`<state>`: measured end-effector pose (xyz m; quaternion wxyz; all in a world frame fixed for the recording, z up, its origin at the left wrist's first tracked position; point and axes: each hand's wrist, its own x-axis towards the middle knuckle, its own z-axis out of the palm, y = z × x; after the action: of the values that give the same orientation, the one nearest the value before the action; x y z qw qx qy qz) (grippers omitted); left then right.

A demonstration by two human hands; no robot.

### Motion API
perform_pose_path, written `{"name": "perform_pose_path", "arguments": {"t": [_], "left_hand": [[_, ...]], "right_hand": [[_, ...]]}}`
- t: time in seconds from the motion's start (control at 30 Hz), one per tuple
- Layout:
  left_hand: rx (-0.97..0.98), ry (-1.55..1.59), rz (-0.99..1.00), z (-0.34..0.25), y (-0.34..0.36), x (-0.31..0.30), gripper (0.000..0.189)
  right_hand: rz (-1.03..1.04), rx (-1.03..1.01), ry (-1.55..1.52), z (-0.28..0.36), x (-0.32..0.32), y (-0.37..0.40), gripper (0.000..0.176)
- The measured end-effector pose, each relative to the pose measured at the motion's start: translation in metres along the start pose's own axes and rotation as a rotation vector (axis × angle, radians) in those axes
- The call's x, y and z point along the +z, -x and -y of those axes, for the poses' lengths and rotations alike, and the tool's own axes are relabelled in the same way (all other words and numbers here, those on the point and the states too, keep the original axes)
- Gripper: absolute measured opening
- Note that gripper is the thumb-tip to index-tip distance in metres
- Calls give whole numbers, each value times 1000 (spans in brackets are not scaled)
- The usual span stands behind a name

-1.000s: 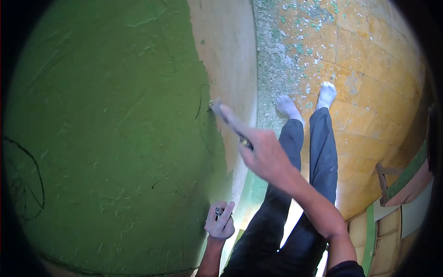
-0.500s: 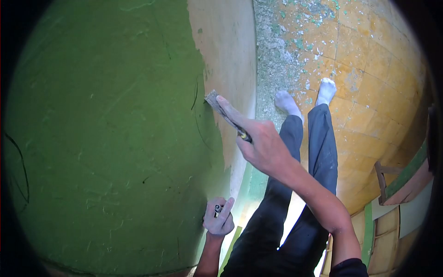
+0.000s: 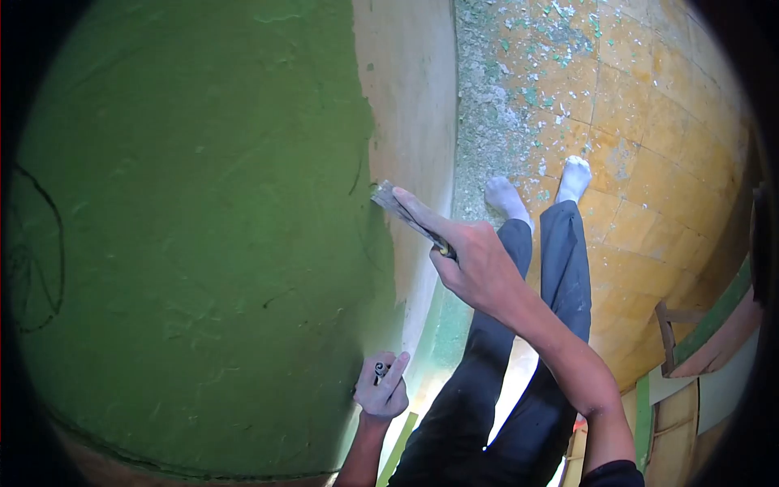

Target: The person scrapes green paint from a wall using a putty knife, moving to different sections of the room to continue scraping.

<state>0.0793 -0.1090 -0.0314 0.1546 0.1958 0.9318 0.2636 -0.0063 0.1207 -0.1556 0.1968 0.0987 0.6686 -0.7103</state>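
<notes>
My right hand [image 3: 479,264] grips a putty knife [image 3: 398,207], the index finger stretched along its flat blade. The blade's tip meets the edge where green paint [image 3: 203,227] gives way to a bare, pale strip of wall [image 3: 410,105]. Lower down, close to the wall, my left hand [image 3: 381,390] is closed around a small object with a dark round end [image 3: 380,369]. Most of that object is hidden in the fist, so its kind cannot be made out.
Paint flakes [image 3: 531,96] litter the yellow tiled floor [image 3: 649,187] along the wall's foot. My feet in white socks [image 3: 574,178] stand there. A wooden piece of furniture with a green edge [image 3: 714,321] is at the right. Dark curved marks [image 3: 61,243] show on the green wall.
My right hand and the putty knife have shifted slightly down and right in view. The wall and floor have also shifted in view. My left hand keeps its grip.
</notes>
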Motion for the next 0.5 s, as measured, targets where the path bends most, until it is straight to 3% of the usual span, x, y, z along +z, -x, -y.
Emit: {"name": "perform_pose_path", "arguments": {"t": [0.2, 0.3, 0.4, 0.5], "left_hand": [[-19, -22, -16, -2, 3, -2, 57], [-13, -4, -29, 0, 6, 0, 57], [3, -14, -15, 2, 2, 3, 57], [-1, -24, -23, 0, 3, 1, 56]], "right_hand": [[-155, 21, -135, 3, 40, 10, 86], [-161, 61, -40, 2, 27, -3, 84], [-244, -28, -48, -1, 19, -25, 83], [-174, 6, -60, -6, 40, 8, 80]]}}
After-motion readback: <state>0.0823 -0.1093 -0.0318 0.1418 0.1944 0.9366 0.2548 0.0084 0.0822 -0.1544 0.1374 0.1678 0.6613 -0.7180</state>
